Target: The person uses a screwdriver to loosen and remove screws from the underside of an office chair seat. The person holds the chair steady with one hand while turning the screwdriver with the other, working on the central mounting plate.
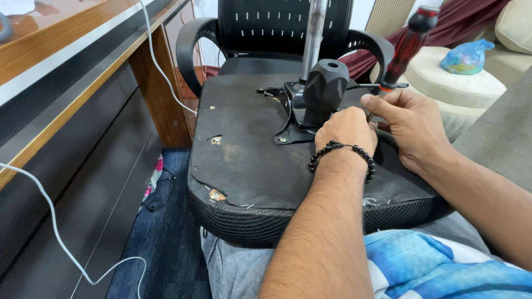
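Note:
An upturned black chair seat rests on my lap, its metal mechanism plate and black plastic lever housing facing up. My left hand, with a black bead bracelet on the wrist, is closed against the plate beside the housing. My right hand grips the shaft of a screwdriver with a dark red translucent handle, which stands tilted above the plate. The screwdriver tip is hidden behind my hands.
Another black mesh office chair stands just behind the seat. A wooden desk with dark panels runs along the left, with white cables hanging down. A cream sofa with a blue plastic bag is at the right. Dark blue carpet lies below.

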